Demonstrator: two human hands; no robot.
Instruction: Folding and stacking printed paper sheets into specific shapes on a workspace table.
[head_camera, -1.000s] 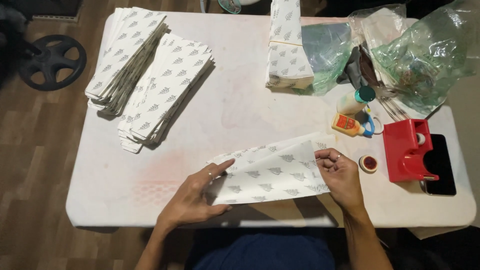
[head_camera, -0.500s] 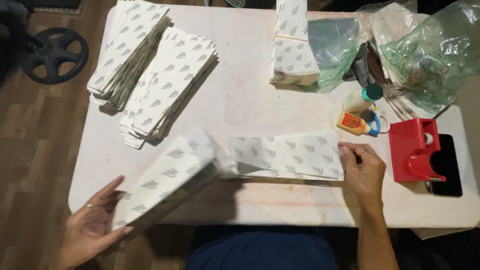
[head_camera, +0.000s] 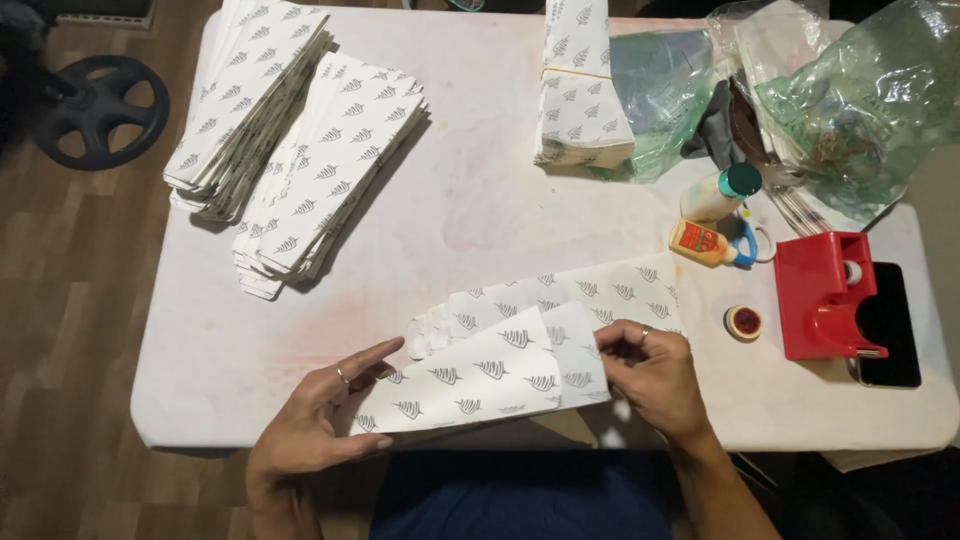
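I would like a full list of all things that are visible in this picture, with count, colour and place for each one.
folded paper sheet: one, white with grey leaf print, near table edge, between both hands
flat paper sheets: count unclear, same print, under and behind the folded one
paper stacks: two, same print, far left of table
bundled paper stack: one, same print, far middle
plastic bags: several, clear green, far right
glue bottles: two, one white with teal cap, one yellow-orange, right
tape dispenser: one, red, right edge
phone: one, black, beside the dispenser
small round tin: one, red centre
table: one, white
weight plate: one, black, on floor at left
left hand: touching the folded sheet
right hand: pinching the folded sheet's right end
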